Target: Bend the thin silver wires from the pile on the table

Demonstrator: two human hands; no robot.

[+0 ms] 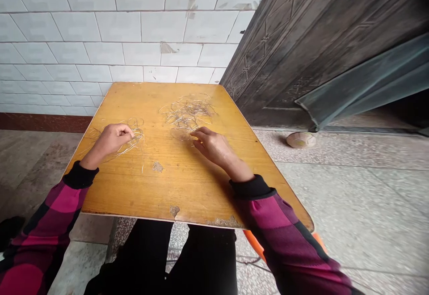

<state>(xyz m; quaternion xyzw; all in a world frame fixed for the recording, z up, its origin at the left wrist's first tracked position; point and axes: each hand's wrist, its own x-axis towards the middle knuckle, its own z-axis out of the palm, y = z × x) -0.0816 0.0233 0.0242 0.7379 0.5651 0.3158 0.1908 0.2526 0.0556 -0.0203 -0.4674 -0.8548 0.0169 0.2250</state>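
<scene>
My left hand [115,139] is over a small loose pile of thin, wire-like strands [129,146] on the left of the table. Its thumb and fingertips are pressed together; whatever is between them is too fine to make out. My right hand [212,146] reaches in from the right, fingers bent and thumb slightly apart from the forefinger. Its fingertips are beside a faint loop of thin strand [179,134], at the near edge of a larger tangled heap of pale and brownish strands [189,111]. Whether they touch it, I cannot tell.
The yellow wooden table [167,187] has chipped patches and stands against a white tiled wall [127,27]. A dark carved door [284,49] with a grey-green cloth [365,80] is on the right. A round pale object [300,140] lies on the floor. Something orange [254,243] shows below the table.
</scene>
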